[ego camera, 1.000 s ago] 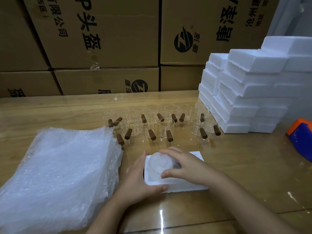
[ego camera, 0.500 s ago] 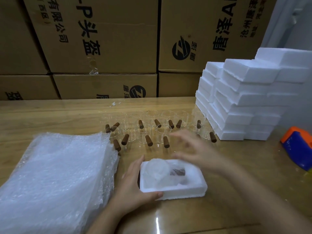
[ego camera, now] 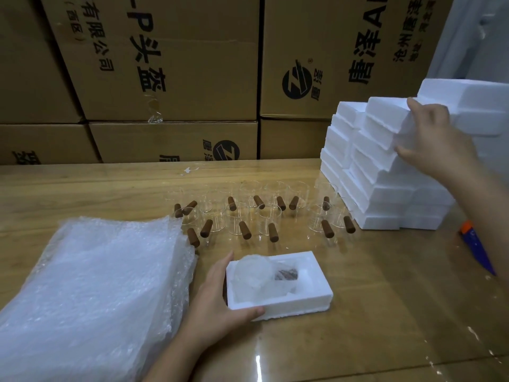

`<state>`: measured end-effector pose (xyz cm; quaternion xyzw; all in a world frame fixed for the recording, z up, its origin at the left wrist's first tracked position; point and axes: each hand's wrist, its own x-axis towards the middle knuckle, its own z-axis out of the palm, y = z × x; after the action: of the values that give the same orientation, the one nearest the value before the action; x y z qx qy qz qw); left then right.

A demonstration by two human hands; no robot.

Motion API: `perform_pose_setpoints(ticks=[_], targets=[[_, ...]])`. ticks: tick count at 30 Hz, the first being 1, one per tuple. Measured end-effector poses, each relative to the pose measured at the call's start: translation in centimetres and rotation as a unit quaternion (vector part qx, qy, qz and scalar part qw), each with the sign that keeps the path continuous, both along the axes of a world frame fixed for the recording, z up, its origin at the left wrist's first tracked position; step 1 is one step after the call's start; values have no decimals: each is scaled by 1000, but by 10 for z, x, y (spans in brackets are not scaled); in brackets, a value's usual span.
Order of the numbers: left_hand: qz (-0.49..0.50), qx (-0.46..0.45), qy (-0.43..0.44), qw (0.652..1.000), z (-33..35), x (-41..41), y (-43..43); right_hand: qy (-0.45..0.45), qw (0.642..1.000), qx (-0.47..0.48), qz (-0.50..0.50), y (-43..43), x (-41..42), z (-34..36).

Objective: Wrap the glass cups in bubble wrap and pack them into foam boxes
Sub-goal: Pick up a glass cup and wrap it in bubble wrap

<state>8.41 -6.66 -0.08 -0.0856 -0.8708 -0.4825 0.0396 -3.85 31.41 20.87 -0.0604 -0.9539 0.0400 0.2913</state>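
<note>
Now the open white foam box (ego camera: pixel 298 306) lies on the glossy wooden counter (ego camera: pixel 385 299) in front of me. In its hollow sits 1 glass cup wrapped in bubble wrap (ego camera: pixel 254 274), lying on its side towards the left end, its brown handle (ego camera: pixel 286 274) showing dimly through the wrap. My left grip (ego camera: pixel 217 304) grasps the box's left end, thumb pressed along the near wall. Half a second ago my right grip (ego camera: pixel 438 142) hovered released over the box; it has since gone up and right to the stepped stack of white foam boxes (ego camera: pixel 385 194) and clasps the end of the top white foam piece (ego camera: pixel 385 114), fingers over it, thumb beneath. The box and my left grip have not shifted. Behind the box, the unwrapped clear glass cups with brown handles (ego camera: pixel 244 230) stand in 2 loose rows. Left of the box lies the thick pile of bubble wrap sheets (ego camera: pixel 96 285).
</note>
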Motion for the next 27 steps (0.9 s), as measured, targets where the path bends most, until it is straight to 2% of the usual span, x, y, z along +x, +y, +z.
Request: perform_pose_setpoints(ticks=[6,11,13,16,18,20,22,24,27], targets=[[-5,-2,2,1000,0,0,0,59,998,7,8,0,-1,5],[-9,4,5,1000,1,-1,0,187,980,7,69,-18,23,20],[-15,-2,5,1000,0,-1,0,245,960,-41,133,-29,38,21],[-25,20,-6,999,-1,-2,-2,282,902,-230,232,-51,62,8],[-10,82,-10,997,1,-2,-2,210,850,-395,279,-68,72,-13],[32,176,-9,984,6,-2,-1,69,779,-539,312,-86,78,-45],[80,233,7,969,9,-2,-1,-70,726,-612,307,-100,81,-79],[117,249,16,961,12,-2,-3,-181,708,-627,269,-108,84,-109],[148,270,14,951,15,-1,-2,-245,706,-623,230,-113,88,-138]])
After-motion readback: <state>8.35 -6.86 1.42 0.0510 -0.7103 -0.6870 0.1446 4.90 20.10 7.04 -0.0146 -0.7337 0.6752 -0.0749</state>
